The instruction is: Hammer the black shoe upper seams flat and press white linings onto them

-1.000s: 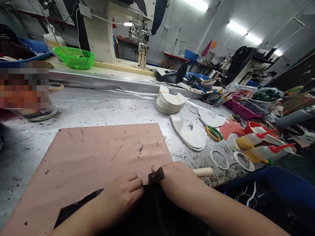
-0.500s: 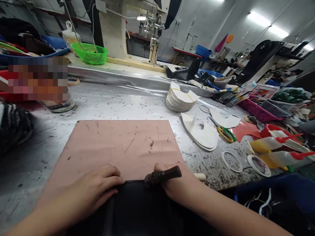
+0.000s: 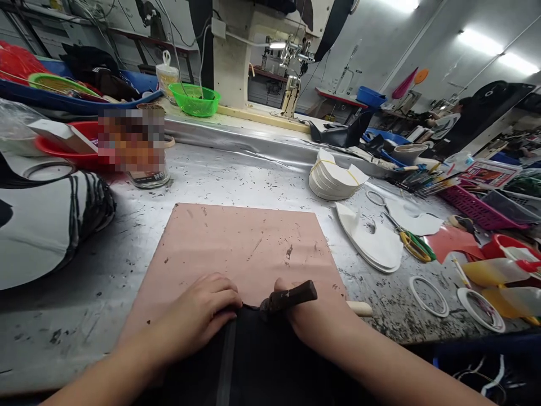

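My left hand (image 3: 207, 310) is closed at the far edge of a piece of black material (image 3: 274, 361), its fingers and thumb pinching that edge. My right hand (image 3: 308, 310) grips a hammer (image 3: 293, 296). The dark hammer head lies just over the black edge, to the right of my left fingers, and the pale handle end sticks out past my right wrist. Under both hands is a worn pinkish-brown work mat (image 3: 249, 237) on the table. The near part of the black material drops toward my body and its outline is lost in shadow.
White shaped pieces (image 3: 372, 239) lie right of the mat, with a banded stack (image 3: 336, 177) behind. Scissors (image 3: 416, 245), tape rolls (image 3: 429, 296) and glue bottles (image 3: 494, 272) are further right. A jar (image 3: 150, 175) and stacked pieces (image 3: 42, 231) stand left; a sewing machine (image 3: 291, 93) is behind.
My view has turned left, so the table's things appear further right. My left hand is closer to the hammer, and less of the black edge shows between them. Both hands keep their grips.
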Motion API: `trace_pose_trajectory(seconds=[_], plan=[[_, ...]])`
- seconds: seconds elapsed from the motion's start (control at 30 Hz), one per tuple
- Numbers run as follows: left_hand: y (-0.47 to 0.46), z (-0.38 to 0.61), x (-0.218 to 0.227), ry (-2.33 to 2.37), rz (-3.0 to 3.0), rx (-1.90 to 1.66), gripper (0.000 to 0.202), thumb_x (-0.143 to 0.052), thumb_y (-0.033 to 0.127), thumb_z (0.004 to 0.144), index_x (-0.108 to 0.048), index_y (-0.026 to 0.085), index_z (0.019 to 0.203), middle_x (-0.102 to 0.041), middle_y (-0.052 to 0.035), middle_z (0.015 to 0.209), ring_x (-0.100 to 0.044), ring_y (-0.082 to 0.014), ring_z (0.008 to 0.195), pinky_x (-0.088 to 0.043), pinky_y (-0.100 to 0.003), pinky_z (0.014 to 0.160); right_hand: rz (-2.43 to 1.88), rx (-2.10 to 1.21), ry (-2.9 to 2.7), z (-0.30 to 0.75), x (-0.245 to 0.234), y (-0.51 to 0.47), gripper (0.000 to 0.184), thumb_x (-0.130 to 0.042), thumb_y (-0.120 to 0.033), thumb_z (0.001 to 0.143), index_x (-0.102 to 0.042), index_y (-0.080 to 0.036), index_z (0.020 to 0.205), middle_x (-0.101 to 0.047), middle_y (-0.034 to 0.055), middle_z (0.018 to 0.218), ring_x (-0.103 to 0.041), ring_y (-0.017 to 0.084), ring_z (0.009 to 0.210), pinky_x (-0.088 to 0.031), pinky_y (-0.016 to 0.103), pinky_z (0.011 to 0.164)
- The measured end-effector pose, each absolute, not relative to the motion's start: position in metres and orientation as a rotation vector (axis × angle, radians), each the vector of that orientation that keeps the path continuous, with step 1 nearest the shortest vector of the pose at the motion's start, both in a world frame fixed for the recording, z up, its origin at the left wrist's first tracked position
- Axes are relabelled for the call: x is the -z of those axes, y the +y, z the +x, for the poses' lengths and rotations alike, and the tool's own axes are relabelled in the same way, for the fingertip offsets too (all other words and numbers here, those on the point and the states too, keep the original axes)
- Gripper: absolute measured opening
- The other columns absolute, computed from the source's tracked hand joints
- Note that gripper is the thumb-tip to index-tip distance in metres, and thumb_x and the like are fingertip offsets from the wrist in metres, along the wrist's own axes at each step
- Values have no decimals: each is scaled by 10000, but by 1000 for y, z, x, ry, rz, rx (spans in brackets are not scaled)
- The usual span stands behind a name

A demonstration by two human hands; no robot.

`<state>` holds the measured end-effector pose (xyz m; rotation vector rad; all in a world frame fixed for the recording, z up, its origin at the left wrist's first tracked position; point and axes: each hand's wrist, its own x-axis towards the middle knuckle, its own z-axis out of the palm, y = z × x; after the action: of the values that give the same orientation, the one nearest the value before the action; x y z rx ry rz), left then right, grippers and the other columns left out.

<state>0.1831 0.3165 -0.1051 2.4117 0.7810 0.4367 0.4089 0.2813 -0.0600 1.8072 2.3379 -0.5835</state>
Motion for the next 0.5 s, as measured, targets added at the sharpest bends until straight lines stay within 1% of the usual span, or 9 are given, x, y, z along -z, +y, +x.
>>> trace_pose_trajectory(seconds=[0.1,0.13,0.2,0.3,0.37,0.43,0.5], plan=[[309,184,109,910,2495,-473,263,-478,95,825,-588,210,1034,-602,-54,971,-571,-198,895,-482,-323,766,1805,585,2317,404,54,280,168,-468,-83,758,-549,-209,834,-547,-27,612,-426,121,518,-180,253,479],[307,184,109,946,2521,-482,275,-476,90,820,-589,209,1040,-596,-64,1002,-570,-207,910,-482,-333,770,1795,580,2299,403,52,279,171,-467,-77,760,-550,-207,834,-554,-25,621,-429,121,521,-180,254,478],[306,185,107,969,2522,-453,244,-477,77,804,-604,206,968,-598,-62,1001,-570,-211,905,-477,-341,771,1781,554,2251,399,49,278,158,-464,-86,779,-551,-208,828,-565,-19,630,-434,125,523,-177,262,478],[311,188,98,970,2400,-305,180,-521,55,762,-587,204,839,-615,-21,882,-569,-195,845,-465,-320,745,1769,520,2205,395,45,278,132,-455,-121,812,-552,-210,798,-570,-10,631,-449,133,534,-178,267,482],[316,193,92,993,2324,-214,135,-565,81,757,-577,203,813,-617,-8,836,-566,-193,817,-456,-308,714,1769,532,2200,394,44,278,141,-445,-118,811,-548,-210,784,-561,-14,612,-450,131,524,-187,265,482],[320,199,88,1027,2317,-165,86,-592,119,761,-578,196,796,-620,-13,809,-562,-205,796,-444,-320,697,1766,531,2202,394,44,278,155,-435,-105,801,-544,-213,779,-552,-18,594,-445,132,508,-192,266,480],[322,205,88,1033,2350,-152,82,-582,105,752,-574,186,763,-615,-16,767,-555,-210,766,-433,-328,685,1766,515,2210,394,44,278,163,-429,-99,798,-541,-215,772,-551,-17,589,-446,134,504,-196,269,478]])
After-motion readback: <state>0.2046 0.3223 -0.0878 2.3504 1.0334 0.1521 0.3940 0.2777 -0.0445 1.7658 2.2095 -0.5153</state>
